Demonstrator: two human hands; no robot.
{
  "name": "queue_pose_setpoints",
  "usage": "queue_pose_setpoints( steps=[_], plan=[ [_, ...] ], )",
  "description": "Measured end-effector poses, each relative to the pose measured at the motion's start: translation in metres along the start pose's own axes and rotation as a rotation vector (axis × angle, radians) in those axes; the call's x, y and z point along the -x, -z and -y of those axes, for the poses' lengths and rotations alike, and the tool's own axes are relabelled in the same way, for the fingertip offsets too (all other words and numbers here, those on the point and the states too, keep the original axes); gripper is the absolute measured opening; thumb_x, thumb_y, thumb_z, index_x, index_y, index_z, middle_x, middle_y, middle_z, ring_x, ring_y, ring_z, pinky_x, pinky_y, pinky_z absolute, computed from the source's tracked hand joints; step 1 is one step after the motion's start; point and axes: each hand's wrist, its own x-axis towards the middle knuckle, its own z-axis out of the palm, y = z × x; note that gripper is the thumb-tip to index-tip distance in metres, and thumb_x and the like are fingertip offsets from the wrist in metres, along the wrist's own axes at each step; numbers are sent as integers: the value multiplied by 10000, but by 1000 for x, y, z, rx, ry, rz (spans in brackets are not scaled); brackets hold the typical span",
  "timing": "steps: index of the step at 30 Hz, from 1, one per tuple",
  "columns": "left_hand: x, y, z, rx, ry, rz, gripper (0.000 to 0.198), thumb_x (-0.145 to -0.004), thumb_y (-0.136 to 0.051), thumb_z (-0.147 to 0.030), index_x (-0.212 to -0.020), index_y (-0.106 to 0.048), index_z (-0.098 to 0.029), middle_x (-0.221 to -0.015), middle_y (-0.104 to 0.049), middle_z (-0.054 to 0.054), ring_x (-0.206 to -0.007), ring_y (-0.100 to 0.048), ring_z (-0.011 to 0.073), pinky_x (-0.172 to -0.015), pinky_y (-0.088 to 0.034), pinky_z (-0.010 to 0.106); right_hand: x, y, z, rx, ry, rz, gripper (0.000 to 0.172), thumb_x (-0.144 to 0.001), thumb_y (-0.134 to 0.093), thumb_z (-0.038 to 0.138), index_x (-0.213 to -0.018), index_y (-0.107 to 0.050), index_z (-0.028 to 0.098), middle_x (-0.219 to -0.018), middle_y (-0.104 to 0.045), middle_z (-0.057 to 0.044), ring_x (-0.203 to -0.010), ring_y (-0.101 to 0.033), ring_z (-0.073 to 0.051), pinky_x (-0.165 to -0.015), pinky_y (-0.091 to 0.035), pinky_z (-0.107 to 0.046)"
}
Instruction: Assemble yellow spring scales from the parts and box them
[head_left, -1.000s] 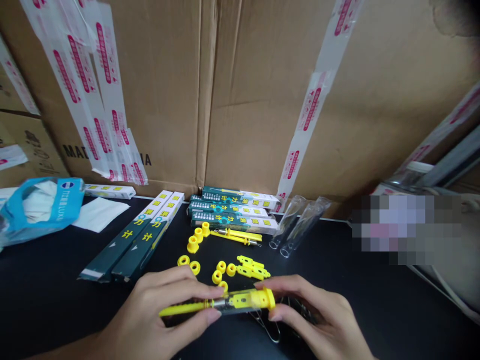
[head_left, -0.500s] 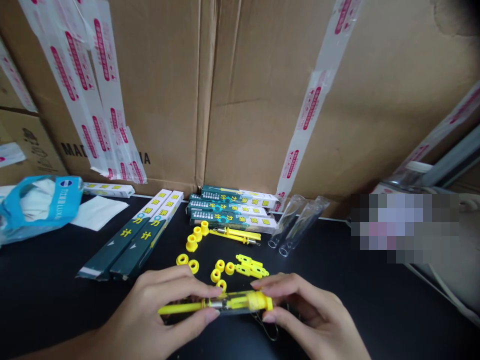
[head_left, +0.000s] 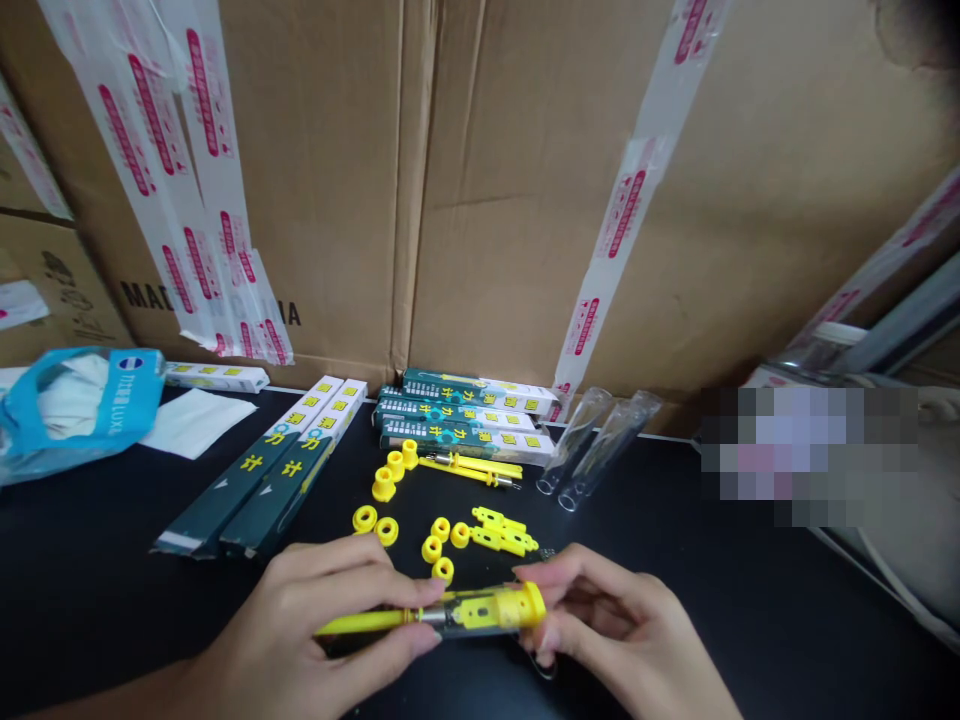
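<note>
My left hand (head_left: 341,610) is closed on a clear-tubed spring scale (head_left: 480,612) held level, pinching the tube near its metal collar. A yellow rod sticks out of the tube's left end, under my palm. A yellow cap (head_left: 531,604) sits at the right end. My right hand (head_left: 611,625) is at that cap, its fingers curled and the forefinger along the cap's upper edge. A thin wire loop (head_left: 546,668) shows below the right fingertips; whether they grip it is hidden. Just beyond lie several yellow rings (head_left: 442,570) and flat yellow pieces (head_left: 504,532).
Yellow rods with metal ends (head_left: 480,470) and flanged yellow caps (head_left: 384,485) lie farther back. Printed boxes (head_left: 465,435) are stacked behind them, with two more (head_left: 262,470) at left. Clear tubes (head_left: 611,450) lie right. A blue tissue pack (head_left: 135,400) is far left, before a cardboard wall (head_left: 510,200).
My right thumb and fingers have shifted from pinching the cap to curling just right of and below it. The scale has rolled slightly, showing the flat yellow piece inside face-on. My left hand keeps its grip.
</note>
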Motion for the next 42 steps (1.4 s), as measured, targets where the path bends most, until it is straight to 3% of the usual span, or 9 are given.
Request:
queue_pose_setpoints(
  steps=[4, 8, 13, 17, 23, 28, 32, 38, 42],
  plan=[
    [1, -3, 2, 23, -17, -24, 239, -894, -728, -176, -1087, -764, -312, -817, -745, -59, -671, -704, 90, -649, -534, 151, 1, -5, -1, -85, -82, -3, 297, -652, -948, 381, -743, -760, 171, -580, -735, 9, -498, -668, -94, -532, -564, -158],
    [4, -3, 2, 11, -15, 0, 249, -904, -723, -187, -1113, -755, -318, -826, -736, -59, -680, -701, 90, -674, -540, 157, -1, -2, -8, -113, -87, 76, 370, -729, -889, 447, -656, -653, 172, -572, -733, -14, -457, -669, -103, -474, -548, -165],
    [5, -2, 2, -13, -20, 8, 246, -908, -722, -203, -1120, -754, -325, -824, -734, -61, -673, -699, 92, -672, -543, 163, -2, 2, -13, -121, -63, 128, 333, -802, -841, 422, -694, -654, 168, -660, -754, -25, -520, -710, -111, -476, -556, -157],
    [3, -3, 1, -24, 2, 2, 276, -903, -722, -188, -1128, -749, -344, -839, -742, -64, -689, -708, 94, -675, -541, 165, 0, 2, -11, -66, -50, 110, 255, -796, -853, 379, -745, -703, 180, -657, -745, 6, -543, -694, -103, -546, -574, -162],
    [8, -4, -1, -39, -7, 15, 246, -896, -733, -210, -1103, -751, -342, -814, -735, -60, -681, -706, 104, -628, -535, 163, 4, 0, -5, 135, 109, 113, 230, -664, -932, 180, -722, -718, 241, -855, -815, 29, -838, -763, -152, -769, -581, -152],
    [9, -3, -2, -46, 0, 37, 255, -905, -723, -215, -1113, -740, -362, -835, -747, -75, -694, -712, 98, -669, -543, 162, 3, 0, -8, 133, 41, 125, 212, -691, -923, 226, -807, -748, 259, -895, -824, 38, -848, -777, -154, -755, -585, -141],
    [4, -1, -2, -55, 31, 53, 294, -897, -720, -210, -1128, -726, -392, -853, -757, -97, -724, -724, 94, -736, -561, 156, 3, 2, -10, 217, 115, 111, 185, -763, -877, 305, -898, -757, 266, -930, -813, 10, -843, -778, -170, -771, -601, -180],
    [9, -1, 2, -166, 30, 58, 503, -775, -838, -490, -1250, -680, -444, -1019, -786, -66, -846, -771, 163, -775, -608, 190, 6, 4, -8, 370, 222, 89, 188, -866, -780, 370, -1026, -740, 280, -884, -792, -4, -772, -763, -165, -717, -594, -182],
    [10, -4, 1, -124, 28, 54, 365, -883, -741, -264, -1206, -699, -427, -934, -773, -85, -778, -757, 109, -761, -588, 150, 6, 6, -7, 426, 255, 93, 163, -919, -712, 363, -1058, -722, 279, -853, -771, -2, -714, -740, -151, -669, -589, -177]
  ],
)
